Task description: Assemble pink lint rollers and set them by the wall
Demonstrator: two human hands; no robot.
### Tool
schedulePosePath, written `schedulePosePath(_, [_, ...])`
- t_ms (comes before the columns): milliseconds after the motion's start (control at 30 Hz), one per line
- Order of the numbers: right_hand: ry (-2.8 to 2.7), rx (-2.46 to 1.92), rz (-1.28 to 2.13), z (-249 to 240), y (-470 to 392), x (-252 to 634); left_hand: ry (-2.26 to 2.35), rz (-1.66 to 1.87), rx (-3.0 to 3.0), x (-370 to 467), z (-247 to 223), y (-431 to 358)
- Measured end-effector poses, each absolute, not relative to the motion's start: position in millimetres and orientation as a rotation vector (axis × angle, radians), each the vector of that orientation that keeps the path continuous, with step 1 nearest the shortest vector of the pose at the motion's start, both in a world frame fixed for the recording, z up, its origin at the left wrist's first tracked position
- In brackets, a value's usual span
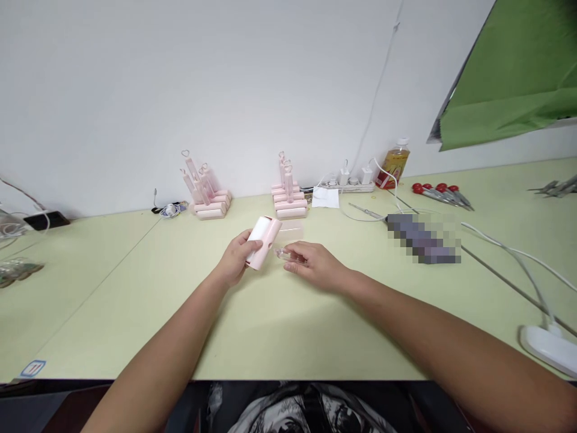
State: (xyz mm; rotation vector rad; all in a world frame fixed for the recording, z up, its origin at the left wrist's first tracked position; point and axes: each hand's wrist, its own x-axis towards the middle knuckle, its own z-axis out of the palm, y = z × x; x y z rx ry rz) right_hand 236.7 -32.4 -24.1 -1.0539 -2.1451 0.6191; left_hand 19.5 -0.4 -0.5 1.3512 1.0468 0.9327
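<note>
My left hand (235, 258) grips a pink and white case (264, 242), held tilted above the table, with the thumb across its white face. Just to the right, my right hand (315, 264) is closed on a small clear pinkish handle (288, 255), whose end points toward the case without a visible join. Behind my right hand a clear pinkish flat piece (293, 228) lies on the table.
Pink assembled pieces stand at the wall, one group (211, 209) left and another (291, 208) centre. Further right are a power strip (356, 187), a drink bottle (394, 163), red-handled tools (442, 193) and a white cable. A white adapter (547, 349) lies front right.
</note>
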Motion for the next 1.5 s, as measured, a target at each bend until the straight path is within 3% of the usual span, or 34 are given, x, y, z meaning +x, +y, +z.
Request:
schedulePosePath(233, [-2.175,-1.044,0.77,-20.9,-37.7,234.8,0.921,1.0,1.266,24.4,-4.4,-4.1])
schedulePosePath(800, [-2.256,-1.239,0.738,-21.6,-36.3,235.9,1.018,1.019,1.556,19.1,-19.6,0.8])
schedulePosePath(1500, [-2.242,-1.281,0.776,-20.8,-38.6,236.2,1.085,0.777,1.842,27.1,-11.7,-7.5])
